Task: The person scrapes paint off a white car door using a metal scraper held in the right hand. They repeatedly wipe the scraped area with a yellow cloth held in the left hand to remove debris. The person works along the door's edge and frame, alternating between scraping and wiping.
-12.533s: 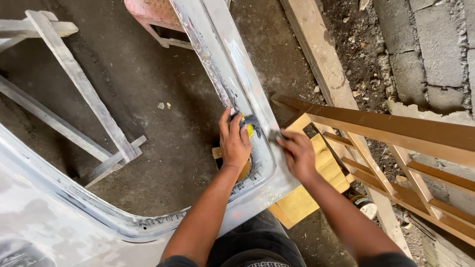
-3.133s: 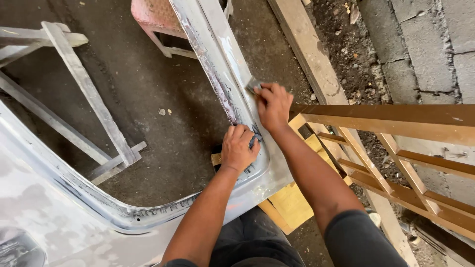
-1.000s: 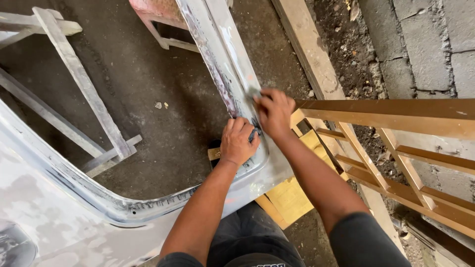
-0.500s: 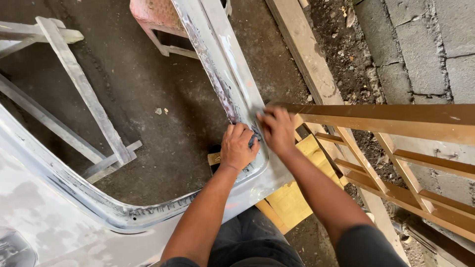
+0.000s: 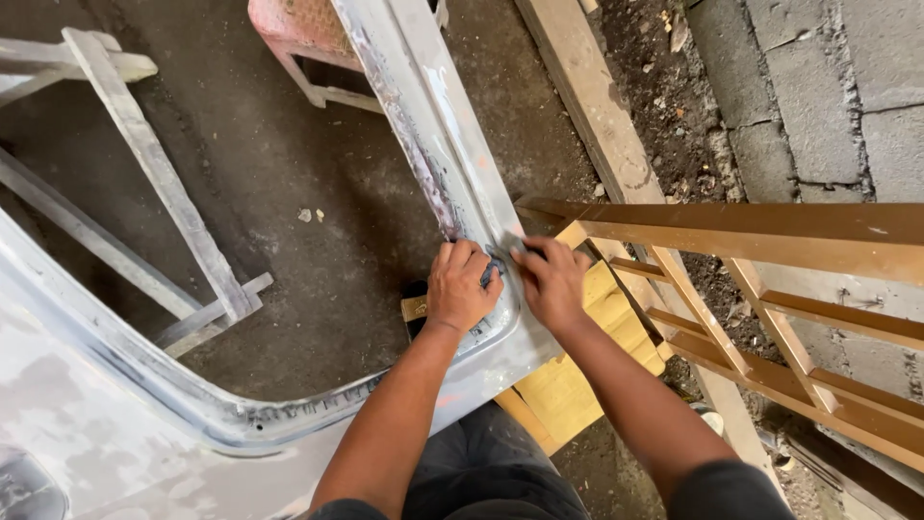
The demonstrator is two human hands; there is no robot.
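The grey primed car door shell (image 5: 452,183) lies flat across supports, its window opening showing the concrete floor (image 5: 318,154) beneath. Both hands work at the lower corner of that opening, where the upright frame bends into the curved bottom edge.

The left hand (image 5: 460,289) lies palm down on the inner lip of the frame, fingers curled over a small dark piece, probably a sanding pad (image 5: 491,273); only a sliver of it shows, so its kind is uncertain. The right hand (image 5: 551,281) rests just beside it on the flat outer face of the frame, fingers spread and pressed down, seemingly steadying the panel, though it may also cover a bit of abrasive; that cannot be told. The two hands nearly touch at the fingertips.

Under the frame's corner sits a yellow wooden block stack (image 5: 587,366), apparently propping the door at working height. To the right of the door a brown wooden lattice frame (image 5: 770,289) leans across, and beyond it a pale timber plank (image 5: 597,116) lies along rubble and grey paving blocks (image 5: 828,87). Above the door's upper end stands a pink stool (image 5: 298,39). To its left, grey wooden trestle legs (image 5: 144,173) show through the window opening.

No packages, labels or signs are visible anywhere around the door.
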